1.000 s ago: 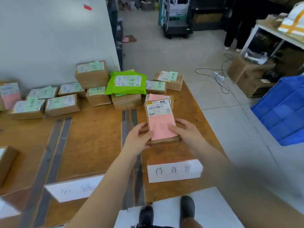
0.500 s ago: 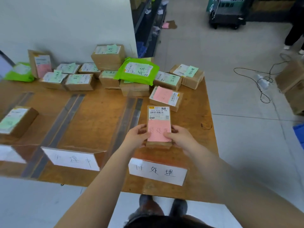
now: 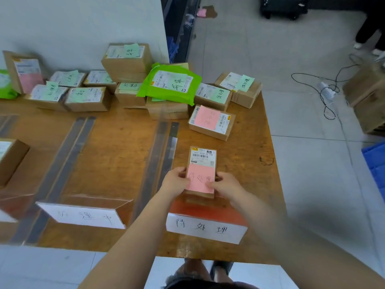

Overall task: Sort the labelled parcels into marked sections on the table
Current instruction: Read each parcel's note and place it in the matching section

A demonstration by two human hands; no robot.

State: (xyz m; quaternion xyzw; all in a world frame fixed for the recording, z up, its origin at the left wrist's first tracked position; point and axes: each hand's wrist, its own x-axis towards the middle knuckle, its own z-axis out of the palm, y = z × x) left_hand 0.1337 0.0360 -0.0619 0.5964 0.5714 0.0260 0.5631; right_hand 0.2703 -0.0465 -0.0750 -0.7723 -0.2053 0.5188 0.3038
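A pale wall (image 3: 79, 28) rises behind the far edge of the work surface. To the right, the floor is laid in light grey tiles (image 3: 302, 184). A black cable (image 3: 325, 88) loops across them, running to a white power strip (image 3: 327, 90). Just beyond it, at the right edge, stand stacked brown cardboard cartons (image 3: 368, 97), and below them shows the corner of a blue plastic crate (image 3: 377, 163). At the top, a dark wheeled cart (image 3: 283, 7) stands near a bystander's dark trouser legs (image 3: 368, 24). A pink scrap (image 3: 201, 12) lies on the floor.
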